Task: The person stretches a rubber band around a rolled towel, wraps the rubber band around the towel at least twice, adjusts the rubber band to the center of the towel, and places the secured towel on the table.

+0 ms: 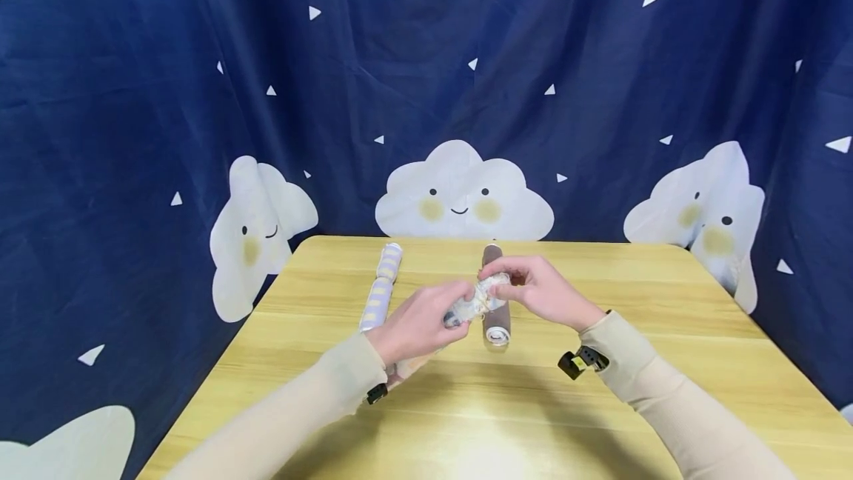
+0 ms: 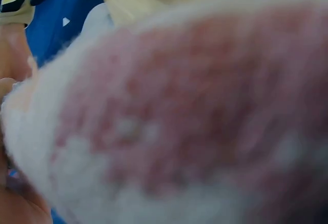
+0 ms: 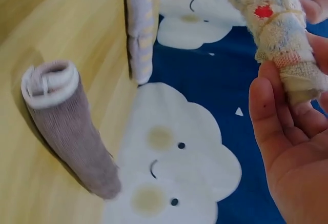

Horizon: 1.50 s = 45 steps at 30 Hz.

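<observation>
Both hands hold a rolled towel (image 1: 476, 302) above the table, white and fuzzy with coloured patches. My left hand (image 1: 421, 321) grips its middle, thumb on top. At the upper right end, my right hand (image 1: 543, 291) pinches the roll between thumb and fingers. In the right wrist view, a thin tan rubber band (image 3: 279, 17) circles the towel near that end, with my right hand (image 3: 287, 147) beside it. Blurred pink-red and white cloth (image 2: 179, 101) fills most of the left wrist view; the towel's lower end (image 1: 408, 367) shows under the left wrist.
Behind the hands, a brown rolled towel (image 1: 497, 323) lies on the wooden table (image 1: 600, 391). To the left lies a lavender and yellow striped roll (image 1: 378, 301), cinched in its middle. A dark blue curtain (image 1: 353, 95) with clouds surrounds the table's far sides.
</observation>
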### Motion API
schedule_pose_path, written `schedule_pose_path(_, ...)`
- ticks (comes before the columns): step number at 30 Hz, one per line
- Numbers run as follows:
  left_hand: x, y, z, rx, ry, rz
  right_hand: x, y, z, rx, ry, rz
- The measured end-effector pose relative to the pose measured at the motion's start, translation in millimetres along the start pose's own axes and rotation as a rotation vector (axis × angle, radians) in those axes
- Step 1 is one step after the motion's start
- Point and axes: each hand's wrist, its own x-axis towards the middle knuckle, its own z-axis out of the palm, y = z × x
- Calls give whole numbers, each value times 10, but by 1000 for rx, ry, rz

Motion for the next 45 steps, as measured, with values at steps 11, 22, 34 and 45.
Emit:
schedule_pose_path(11, 18, 52, 8, 17, -66, -39, -59, 66, -7, 109, -22, -8)
schedule_pose_path(22, 54, 100, 25, 56, -103, -28, -64, 28, -17, -16, -6, -11)
schedule_pose_path(34, 94, 46, 131, 69, -140, -48, -34, -3, 11, -117, 37, 11)
schedule_pose_path(45, 91, 73, 79, 77, -85, -1, -84, -4, -36, -112, 58, 35)
